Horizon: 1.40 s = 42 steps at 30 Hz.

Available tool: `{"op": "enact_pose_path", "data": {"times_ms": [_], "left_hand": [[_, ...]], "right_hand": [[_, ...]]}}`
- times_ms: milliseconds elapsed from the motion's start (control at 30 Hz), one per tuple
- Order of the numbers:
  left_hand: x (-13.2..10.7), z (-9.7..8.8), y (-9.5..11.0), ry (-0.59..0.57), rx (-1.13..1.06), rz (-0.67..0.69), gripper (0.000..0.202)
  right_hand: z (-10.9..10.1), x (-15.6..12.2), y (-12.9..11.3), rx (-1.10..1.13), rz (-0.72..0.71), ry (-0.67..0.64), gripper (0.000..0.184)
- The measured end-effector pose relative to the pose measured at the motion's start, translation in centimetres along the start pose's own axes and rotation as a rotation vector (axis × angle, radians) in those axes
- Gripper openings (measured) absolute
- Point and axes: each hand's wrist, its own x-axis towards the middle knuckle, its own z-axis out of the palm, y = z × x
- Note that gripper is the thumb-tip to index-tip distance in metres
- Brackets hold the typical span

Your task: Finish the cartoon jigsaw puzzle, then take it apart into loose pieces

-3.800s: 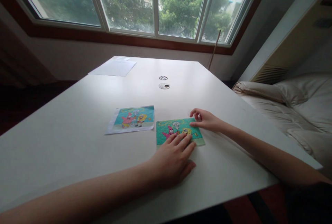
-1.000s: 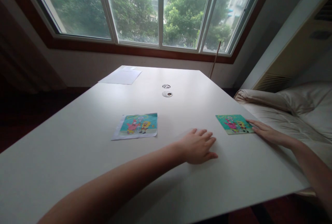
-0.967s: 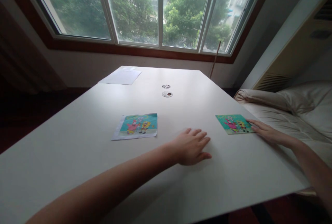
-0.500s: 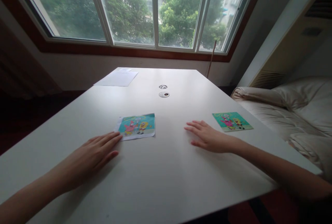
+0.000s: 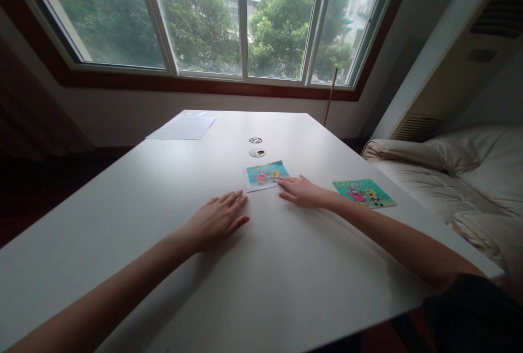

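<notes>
A cartoon picture sheet (image 5: 265, 174) with white margins lies flat near the middle of the white table (image 5: 261, 277). At its lower right corner, the fingertips of my right hand (image 5: 304, 192) rest on it, fingers stretched out. My left hand (image 5: 218, 217) lies open, palm down, just below the sheet's lower left corner; whether its fingertips touch the paper I cannot tell. To the right, beyond my right wrist, lies a second cartoon picture (image 5: 363, 193) with a similar teal scene, partly covered by my forearm at its lower edge.
White paper sheets (image 5: 182, 127) lie at the table's far left. Two round cable-hole covers (image 5: 257, 152) are set in the tabletop beyond the picture sheet. A cream sofa (image 5: 441, 170) stands along the right, and a thin stick (image 5: 330, 97) leans below the window.
The picture sheet has slid right and away from me, to the table's middle. My left hand moved right and forward; my right hand moved slightly left and forward, onto the sheet's corner.
</notes>
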Motion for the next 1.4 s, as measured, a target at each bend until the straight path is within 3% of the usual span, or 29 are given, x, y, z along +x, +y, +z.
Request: {"op": "enact_pose_path", "data": {"times_ms": [200, 300, 433, 567, 667, 733, 833, 967, 1067, 1167, 1400], "left_hand": [[-0.1, 0.8, 0.1, -0.012, -0.021, -0.014, 0.059], [-0.2, 1.2, 0.2, -0.023, -0.039, -0.043, 0.058], [-0.2, 1.3, 0.2, -0.025, -0.06, -0.049, 0.058], [-0.3, 1.2, 0.1, -0.023, -0.079, -0.056, 0.057], [-0.2, 0.8, 0.4, -0.035, -0.081, -0.071, 0.056], [0.1, 0.4, 1.0, -0.05, -0.074, -0.111, 0.056], [1.2, -0.1, 2.5, -0.068, -0.072, -0.239, 0.058], [2.7, 0.2, 4.9, -0.065, -0.092, -0.37, 0.062], [3.3, 1.0, 5.6, -0.017, -0.079, -0.393, 0.063], [3.3, 1.7, 5.6, 0.035, -0.064, -0.407, 0.064], [3.2, 2.0, 5.3, 0.072, -0.093, -0.405, 0.067]], "right_hand": [[-1.8, -4.0, 13.0, 0.077, 0.239, 0.104, 0.058], [-2.0, -7.3, 17.7, 0.142, 0.362, 0.18, 0.062], [-1.5, -10.9, 20.7, 0.194, 0.404, 0.211, 0.063], [-1.1, -12.6, 21.3, 0.194, 0.433, 0.226, 0.062], [-1.2, -12.0, 20.2, 0.131, 0.439, 0.241, 0.059], [-1.2, -10.7, 17.9, 0.044, 0.413, 0.257, 0.056], [-0.6, -7.6, 11.8, -0.077, 0.357, 0.24, 0.058], [1.1, -4.1, 2.2, -0.015, 0.235, 0.054, 0.067], [2.4, -2.9, -2.0, 0.006, 0.249, 0.037, 0.067], [3.1, -2.7, -3.1, -0.015, 0.297, 0.101, 0.067], [3.4, -2.9, -2.7, -0.013, 0.302, 0.127, 0.075]]}}
